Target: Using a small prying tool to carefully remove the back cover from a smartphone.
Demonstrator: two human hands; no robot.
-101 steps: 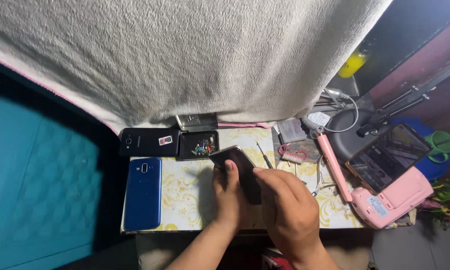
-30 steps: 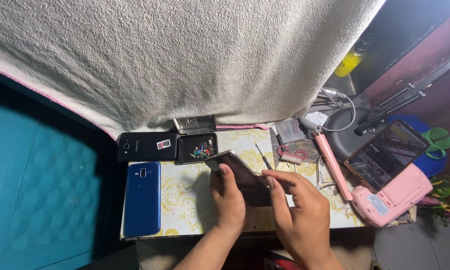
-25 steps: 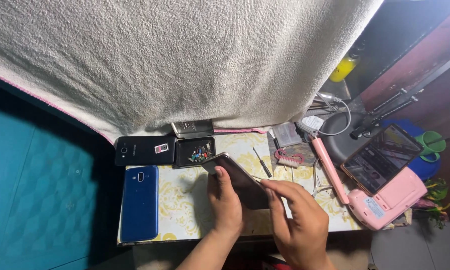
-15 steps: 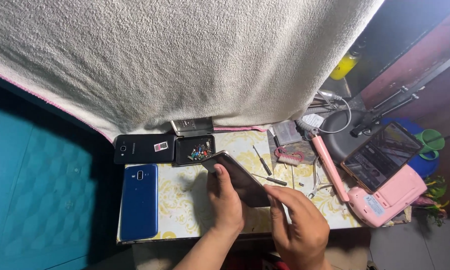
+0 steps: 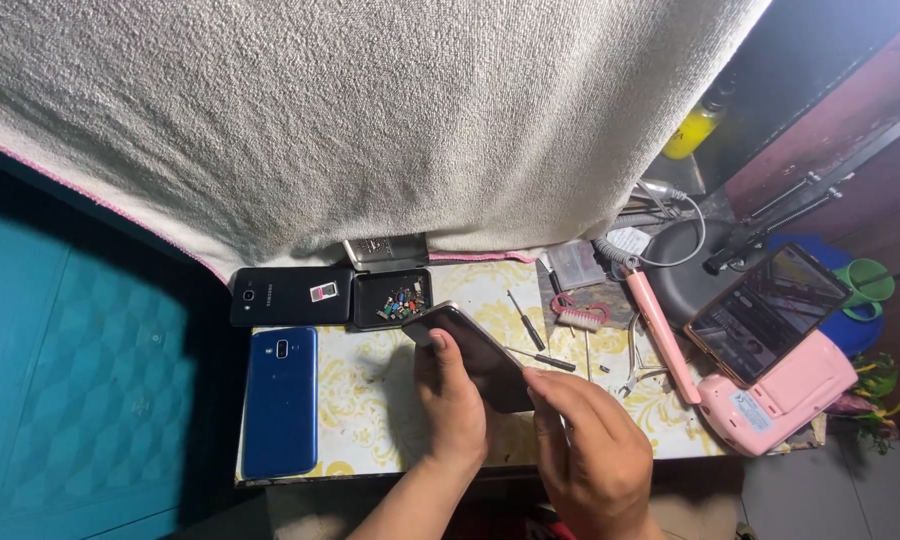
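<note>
- A view from above onto a small counter (image 5: 370,400) with a cream and yellow floral cover, in the lower middle of the frame.
- The left hand (image 5: 452,405) comes up from the bottom edge and grips a dark phone (image 5: 475,352), thumb laid across its face and fingers wrapped beneath it.
- The dark phone is tilted, one end raised toward the upper left, held just above the centre of the counter.
- The right hand (image 5: 590,455) sits to the lower right of the phone, fingers bunched narrow and touching the phone's lower right end; whether they pinch anything small cannot be told.
- A blue phone (image 5: 281,400) lies flat at the left edge of the counter, back side up.
- Above it a black phone (image 5: 290,296) lies flat, also back side up.
- Just right of the black phone is a small black tray (image 5: 393,298) holding tiny screws and parts.
- Two thin screwdrivers (image 5: 525,320) lie right of the held phone.
- A red-handled brush (image 5: 573,312) lies near them.
- A pink phone stand (image 5: 780,400) at the right holds another phone (image 5: 767,312) with its screen lit.
- A large cream towel (image 5: 370,120) fills the upper part of the frame.
</note>
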